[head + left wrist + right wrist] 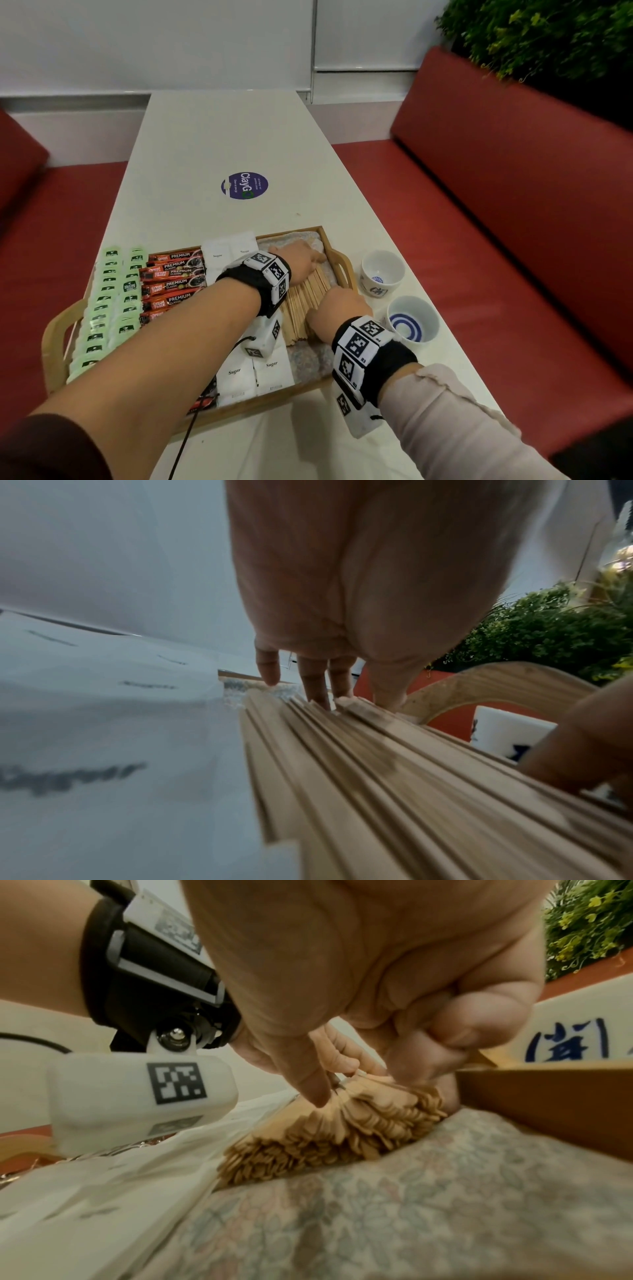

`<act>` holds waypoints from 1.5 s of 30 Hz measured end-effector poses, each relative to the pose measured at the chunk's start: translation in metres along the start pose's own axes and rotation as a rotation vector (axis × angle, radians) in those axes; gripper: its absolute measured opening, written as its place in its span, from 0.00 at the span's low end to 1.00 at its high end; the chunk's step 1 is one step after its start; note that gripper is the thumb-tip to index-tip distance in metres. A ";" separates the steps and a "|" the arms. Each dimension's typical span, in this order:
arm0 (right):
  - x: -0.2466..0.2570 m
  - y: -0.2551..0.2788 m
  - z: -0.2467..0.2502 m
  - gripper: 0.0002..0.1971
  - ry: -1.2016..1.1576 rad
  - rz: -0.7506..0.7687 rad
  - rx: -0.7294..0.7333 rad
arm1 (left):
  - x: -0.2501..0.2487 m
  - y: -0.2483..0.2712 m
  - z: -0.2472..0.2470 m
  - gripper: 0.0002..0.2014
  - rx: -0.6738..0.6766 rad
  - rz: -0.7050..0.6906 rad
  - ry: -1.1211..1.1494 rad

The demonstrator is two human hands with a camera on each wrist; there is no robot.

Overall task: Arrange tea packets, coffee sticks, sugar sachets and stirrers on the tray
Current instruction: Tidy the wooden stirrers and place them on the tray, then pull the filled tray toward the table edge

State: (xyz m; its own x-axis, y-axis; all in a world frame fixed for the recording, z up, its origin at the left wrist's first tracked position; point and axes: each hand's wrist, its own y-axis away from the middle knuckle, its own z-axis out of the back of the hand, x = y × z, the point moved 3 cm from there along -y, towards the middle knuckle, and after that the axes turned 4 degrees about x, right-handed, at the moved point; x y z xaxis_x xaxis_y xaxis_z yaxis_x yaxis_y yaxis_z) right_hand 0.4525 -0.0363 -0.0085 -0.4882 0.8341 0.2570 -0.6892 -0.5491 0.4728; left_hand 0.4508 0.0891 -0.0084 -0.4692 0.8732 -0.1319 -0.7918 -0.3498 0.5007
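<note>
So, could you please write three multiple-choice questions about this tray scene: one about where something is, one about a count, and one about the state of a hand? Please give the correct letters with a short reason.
1. Where do the wooden stirrers lie?
A. On the tray, right of the sugar sachets
B. Inside a cup
C. On the red bench

2. How many cups stand on the table beside the tray?
A. None
B. Two
C. Four

3. What is the left hand doing?
A. Lifting a cup
B. Resting on the bench
C. Touching the far ends of the stirrers with straight fingers

Answers:
1. A: the head view shows the pile on the tray, beside the sugar sachets.
2. B: one cup and another cup stand right of the tray.
3. C: the left hand reaches to the stirrer ends, its fingers extended in the left wrist view.
</note>
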 end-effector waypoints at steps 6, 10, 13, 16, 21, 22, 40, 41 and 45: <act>0.002 0.000 -0.003 0.17 0.059 -0.018 -0.006 | -0.003 0.003 -0.003 0.21 0.021 -0.039 -0.030; 0.002 -0.001 -0.002 0.16 0.098 0.003 0.010 | -0.005 0.005 -0.003 0.21 0.059 -0.033 -0.051; 0.002 -0.001 -0.002 0.16 0.110 0.001 0.010 | -0.007 0.004 -0.002 0.21 0.057 -0.024 -0.034; 0.002 -0.001 -0.002 0.15 0.104 -0.008 0.004 | -0.006 0.002 -0.003 0.22 0.022 -0.023 0.006; 0.001 0.001 -0.002 0.15 0.124 0.003 -0.004 | -0.009 0.002 -0.008 0.22 0.041 -0.023 -0.020; 0.000 0.001 -0.001 0.16 0.131 0.006 -0.004 | -0.010 0.003 -0.007 0.22 0.042 -0.023 -0.023; -0.001 0.015 0.031 0.14 0.122 0.155 -0.146 | 0.003 0.017 0.005 0.24 -0.167 -0.080 0.175; -0.001 0.017 0.034 0.15 0.113 0.159 -0.168 | 0.005 0.021 0.006 0.23 -0.198 -0.092 0.191; -0.003 0.024 0.047 0.14 0.035 0.185 -0.235 | 0.016 0.044 0.011 0.20 -0.299 -0.075 0.256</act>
State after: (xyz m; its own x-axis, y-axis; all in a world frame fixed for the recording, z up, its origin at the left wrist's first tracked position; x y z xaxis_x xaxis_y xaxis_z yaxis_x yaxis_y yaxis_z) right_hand 0.4625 -0.0490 0.0415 -0.6326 0.7184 0.2893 -0.6896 -0.6926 0.2118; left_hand 0.4130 0.0913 0.0205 -0.4580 0.8004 -0.3869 -0.8888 -0.4046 0.2152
